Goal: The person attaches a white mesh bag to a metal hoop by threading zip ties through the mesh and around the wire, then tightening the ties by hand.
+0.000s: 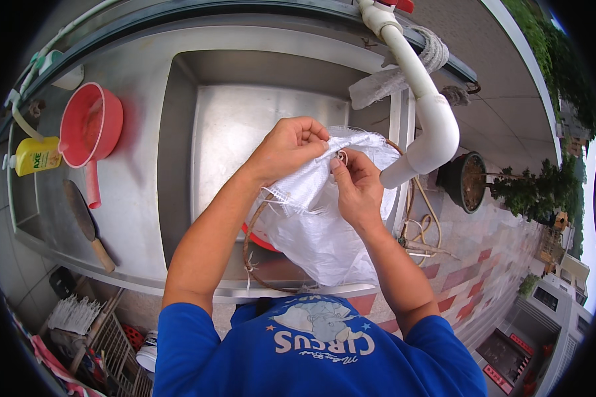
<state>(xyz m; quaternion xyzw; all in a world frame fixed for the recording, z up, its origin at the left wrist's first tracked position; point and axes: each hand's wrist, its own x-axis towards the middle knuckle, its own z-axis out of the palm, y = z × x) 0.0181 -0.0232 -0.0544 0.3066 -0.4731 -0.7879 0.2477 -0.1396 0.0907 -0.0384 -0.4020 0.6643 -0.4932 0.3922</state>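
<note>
A white woven sack (331, 225) hangs over the near right part of the steel sink (271, 112). My left hand (290, 147) is closed on the sack's upper edge, fingertips pinched into the fabric. Just right of it, my right hand (359, 188) pinches a small shiny curled metal piece (342, 157) between thumb and fingers, against the sack's edge. What exactly that piece is, I cannot make out. A thin brown hoop (246, 255) curves around the sack. Below it, part of a red basin (261, 239) shows; the sack and my left forearm cover the rest.
A white pipe (437, 126) with a bend stands close to my right hand. On the left counter lie a red dipper (91, 126), a yellow bottle (38, 156) and a cleaver (86, 218). A hose (434, 221) and a potted plant (470, 183) are at the right.
</note>
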